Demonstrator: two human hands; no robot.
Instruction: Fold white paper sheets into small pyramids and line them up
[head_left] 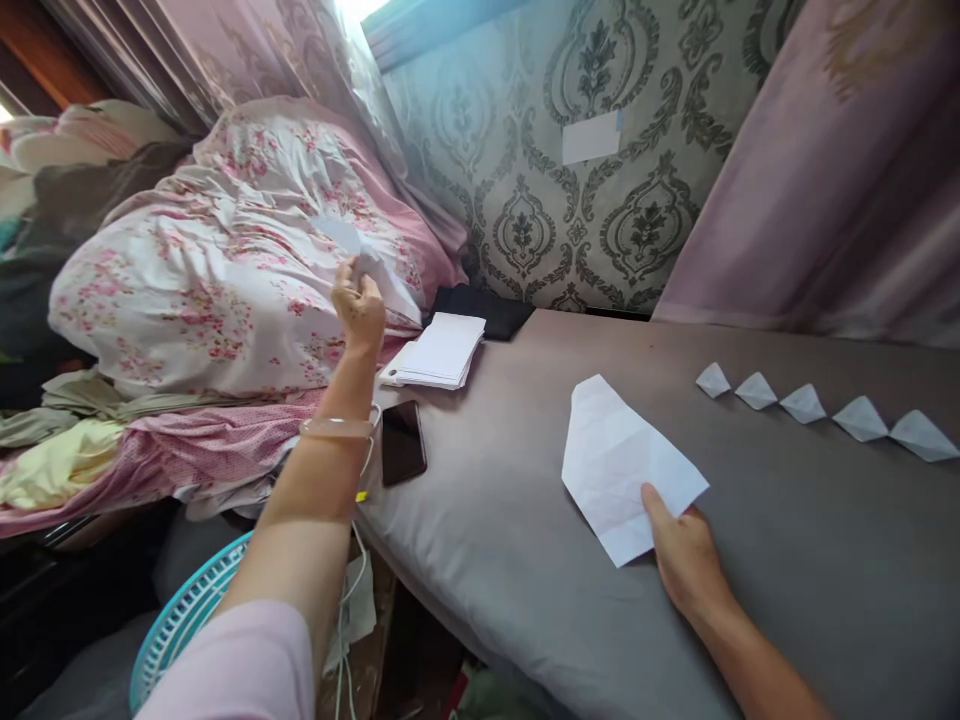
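Note:
In the head view my right hand [688,552] pinches one corner of a white sheet of paper [619,465], thumb on top. Creases cross the sheet, and two of its corners look cut or folded off. It is held over the grey bed sheet. Stretched out at the far left, my left hand [360,300] has its fingers closed on white paper [386,280]. That paper is partly blurred, so I cannot tell its full shape or whether it is one piece. Below and right of this hand lies a stack of white paper [442,350].
A phone [403,443] lies by the surface's left edge, with a white cable beside it. Several small folded paper pieces [801,403] form a row at right. A floral cloth heap [202,270] fills the left. A blue basket [180,620] stands below. Something flat and black [499,312] lies behind the stack.

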